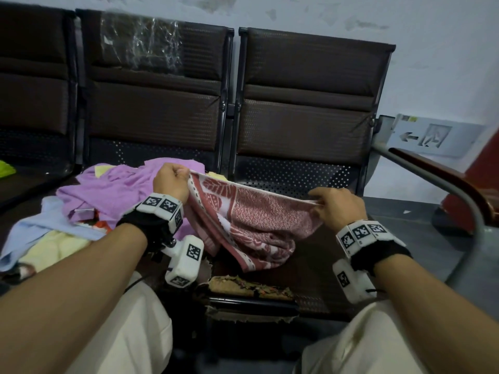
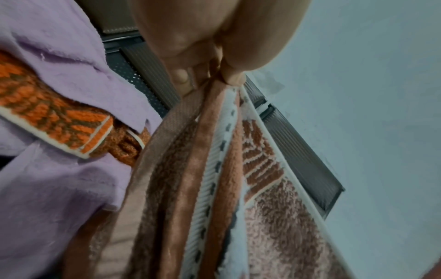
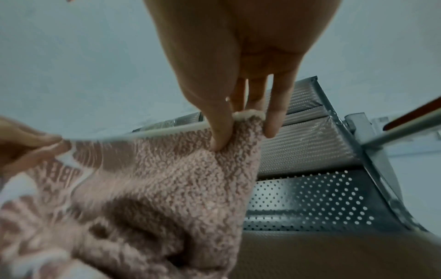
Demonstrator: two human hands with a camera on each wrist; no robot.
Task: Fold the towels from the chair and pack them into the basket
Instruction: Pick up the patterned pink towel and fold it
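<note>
Both forearms reach out as I work: my left hand (image 1: 170,179) pinches one corner of the red-and-white patterned terry towel (image 1: 251,211), my right hand (image 1: 337,206) pinches its top edge, stretching it above the dark perforated metal chair seat (image 1: 297,176), beside the heaped lilac towel (image 1: 118,187).

left hand (image 1: 171,180): raised, pinch grip | right hand (image 1: 336,209): raised, pinch grip
</note>
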